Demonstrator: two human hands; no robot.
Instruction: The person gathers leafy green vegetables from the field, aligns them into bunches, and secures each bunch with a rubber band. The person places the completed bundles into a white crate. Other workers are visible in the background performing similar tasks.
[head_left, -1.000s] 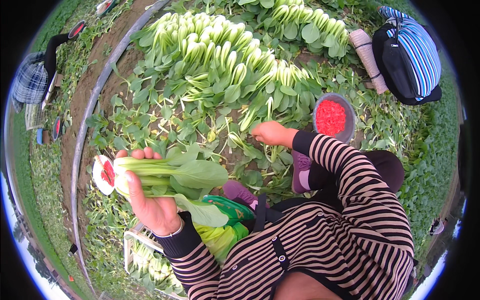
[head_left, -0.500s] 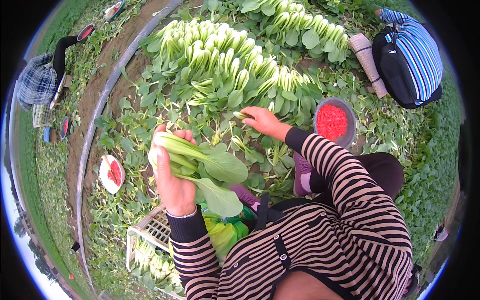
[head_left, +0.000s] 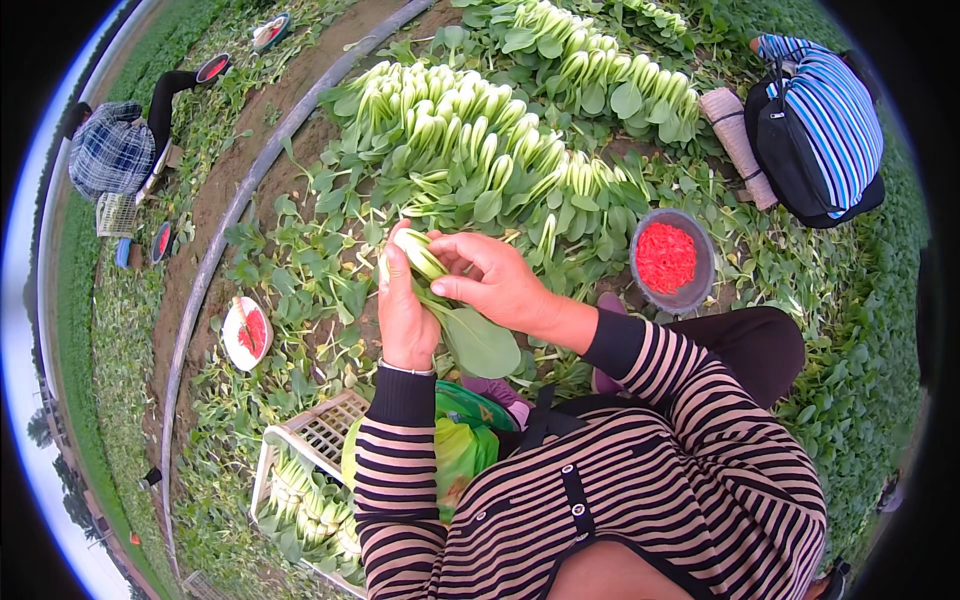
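Observation:
My left hand is closed around a small bunch of bok choy, with the pale stem ends up and the green leaves hanging down. My right hand presses against the same bunch from the right, its fingers curled at the stems and its thumb below them. Its fingertips are partly hidden, so anything small between them cannot be made out. Beyond both hands lie long rows of bok choy heads on the ground, stem ends up.
A grey bowl of red strips stands at right; a white dish sits at left. Near my left elbow is a plastic crate holding bok choy. A hose runs along the left. Co-workers crouch far left and upper right.
My right hand has come down and left from beside the rows, with a small pale-green piece in its fingers earlier, to meet the bunch. My left hand has shifted right in view.

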